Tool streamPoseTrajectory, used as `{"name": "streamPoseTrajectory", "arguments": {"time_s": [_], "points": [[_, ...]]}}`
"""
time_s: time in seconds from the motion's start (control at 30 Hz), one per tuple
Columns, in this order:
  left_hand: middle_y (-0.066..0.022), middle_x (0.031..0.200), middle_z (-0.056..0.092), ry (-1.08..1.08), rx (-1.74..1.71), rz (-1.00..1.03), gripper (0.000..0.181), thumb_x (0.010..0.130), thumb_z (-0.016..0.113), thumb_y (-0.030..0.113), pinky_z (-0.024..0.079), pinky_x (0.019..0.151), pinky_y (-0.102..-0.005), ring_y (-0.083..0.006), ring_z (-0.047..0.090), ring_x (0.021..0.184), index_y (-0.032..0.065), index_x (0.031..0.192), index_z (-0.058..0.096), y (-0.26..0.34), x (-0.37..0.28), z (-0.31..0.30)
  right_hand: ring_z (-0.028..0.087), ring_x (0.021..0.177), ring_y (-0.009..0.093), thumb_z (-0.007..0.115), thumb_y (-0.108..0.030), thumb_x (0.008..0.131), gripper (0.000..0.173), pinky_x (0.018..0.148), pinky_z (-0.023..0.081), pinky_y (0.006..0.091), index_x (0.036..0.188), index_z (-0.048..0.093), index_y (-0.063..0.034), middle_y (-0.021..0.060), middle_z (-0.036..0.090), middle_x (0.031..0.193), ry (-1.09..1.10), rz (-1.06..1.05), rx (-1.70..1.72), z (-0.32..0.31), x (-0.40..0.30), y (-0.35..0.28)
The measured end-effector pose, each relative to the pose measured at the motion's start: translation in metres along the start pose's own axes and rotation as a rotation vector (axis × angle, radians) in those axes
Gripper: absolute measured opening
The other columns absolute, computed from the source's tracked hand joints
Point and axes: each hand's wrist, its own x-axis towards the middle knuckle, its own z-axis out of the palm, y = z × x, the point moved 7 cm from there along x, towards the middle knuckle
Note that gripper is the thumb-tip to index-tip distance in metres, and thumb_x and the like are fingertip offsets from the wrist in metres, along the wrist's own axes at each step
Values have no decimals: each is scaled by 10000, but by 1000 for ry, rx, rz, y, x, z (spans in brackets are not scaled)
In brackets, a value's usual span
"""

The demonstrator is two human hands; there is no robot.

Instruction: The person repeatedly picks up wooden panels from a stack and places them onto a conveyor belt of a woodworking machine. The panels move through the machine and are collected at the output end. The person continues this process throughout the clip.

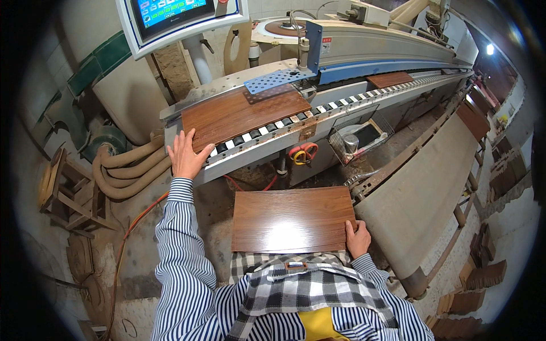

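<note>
A brown wood-grain board lies on the roller track of an edge-working machine, its far side beneath a perforated blue metal plate. My left hand rests with fingers spread at the board's near left corner. At my lap a second glossy wood-grain board lies flat, and my right hand holds its right edge, thumb on top; the fingers underneath are hidden. Another brown board sits farther along the track, against the machine's blue guard.
A belt conveyor runs along my right, with boards at its far end. A wire basket and red and yellow-handled scissors hang on the machine's side. Hoses and a wooden stool stand left; a control screen is above.
</note>
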Motion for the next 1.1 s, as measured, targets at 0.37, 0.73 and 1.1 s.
{"name": "streamPoseTrajectory", "arguments": {"time_s": [0.37, 0.73, 1.1], "points": [[-198, 1486, 319, -45, -9, -43, 843, 769, 598, 652, 51, 1121, -602, -347, 257, 1394, 139, 1409, 404, -2, 2, 4, 520, 659, 83, 646, -300, 899, 258, 597, 458, 247, 890, 542, -65, -4, 555, 783, -152, 211, 845, 11, 12, 32], [-198, 1479, 334, -39, -59, -39, 816, 769, 621, 615, 29, 1118, -600, -341, 254, 1396, 137, 1400, 423, -7, 1, 3, 626, 800, 121, 561, -295, 941, 262, 672, 544, 293, 1056, 595, -62, 21, 643, 944, -566, 524, 1092, 24, -4, 21], [-199, 1452, 380, 12, -151, 10, 719, 802, 646, 513, 37, 1123, -574, -349, 286, 1378, 102, 1364, 464, -11, -3, 3, 634, 782, 125, 567, -250, 938, 259, 687, 557, 289, 1084, 594, -37, 30, 650, 943, -561, 503, 1107, 24, -5, 23]]}}
